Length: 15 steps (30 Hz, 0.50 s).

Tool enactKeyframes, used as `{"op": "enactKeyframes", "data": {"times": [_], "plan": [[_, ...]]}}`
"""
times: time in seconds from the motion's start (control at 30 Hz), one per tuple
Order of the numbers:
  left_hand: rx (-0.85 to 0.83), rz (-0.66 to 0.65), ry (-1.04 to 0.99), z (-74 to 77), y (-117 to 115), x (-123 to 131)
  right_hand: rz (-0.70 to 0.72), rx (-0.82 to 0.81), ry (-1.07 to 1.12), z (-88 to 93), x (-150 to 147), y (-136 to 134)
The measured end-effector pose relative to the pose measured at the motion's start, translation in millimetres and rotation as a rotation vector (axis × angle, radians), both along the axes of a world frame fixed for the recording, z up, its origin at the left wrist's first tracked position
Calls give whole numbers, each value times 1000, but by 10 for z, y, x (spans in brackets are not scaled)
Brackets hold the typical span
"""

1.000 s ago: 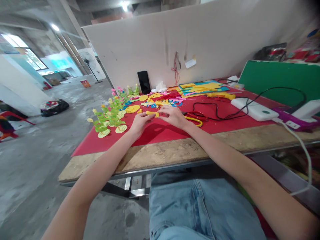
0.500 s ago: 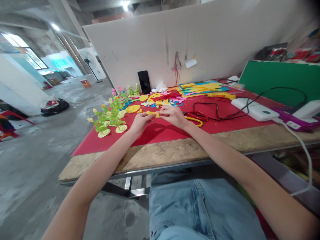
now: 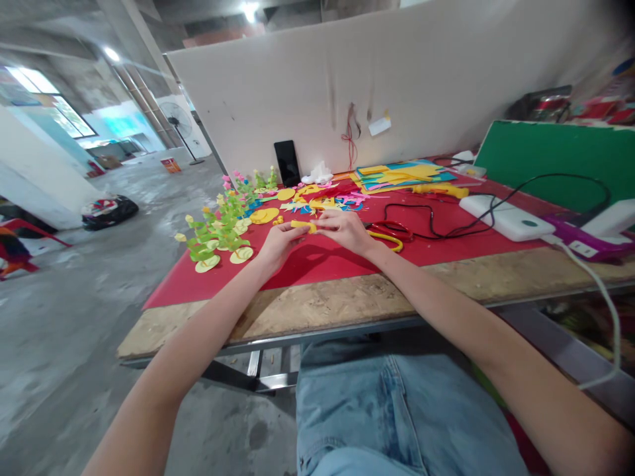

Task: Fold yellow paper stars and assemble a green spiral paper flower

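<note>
Between the fingertips of both hands is a small yellow strip (image 3: 300, 225), which looks like paper or foam; its right end seems curled. My left hand (image 3: 279, 246) pinches it from the left, and my right hand (image 3: 343, 229) grips the right end. Both hands are above the red sheet (image 3: 317, 261) on the table. Left of them stand several green paper plants (image 3: 200, 243) on pale round bases, with yellow and pink tips. Yellow discs (image 3: 264, 215) and colourful scraps (image 3: 347, 199) lie just behind my hands. Scissors (image 3: 391, 231) with red handles rest right of my right hand.
A dark phone (image 3: 286, 163) leans on the white partition (image 3: 297, 86). Coloured sheets (image 3: 401, 174) and a yellow glue gun (image 3: 440, 190) lie at the back right. Black cable runs to a white power strip (image 3: 506, 217) near a green board (image 3: 555, 162). The wooden table edge (image 3: 317, 301) is in front.
Hardly anything differs. Both hands keep the yellow strip in the same place, and the view has shifted very slightly.
</note>
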<state>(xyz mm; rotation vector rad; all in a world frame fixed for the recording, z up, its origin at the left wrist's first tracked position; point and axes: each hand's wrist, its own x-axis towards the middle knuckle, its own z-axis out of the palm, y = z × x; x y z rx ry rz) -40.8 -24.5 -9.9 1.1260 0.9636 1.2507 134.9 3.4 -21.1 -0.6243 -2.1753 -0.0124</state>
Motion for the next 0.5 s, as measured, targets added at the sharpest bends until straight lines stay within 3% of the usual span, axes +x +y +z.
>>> {"op": "enactKeyframes", "data": {"times": [0.5], "plan": [[24, -1, -28, 14, -9, 5, -21, -8, 41, 25, -19, -43]]}}
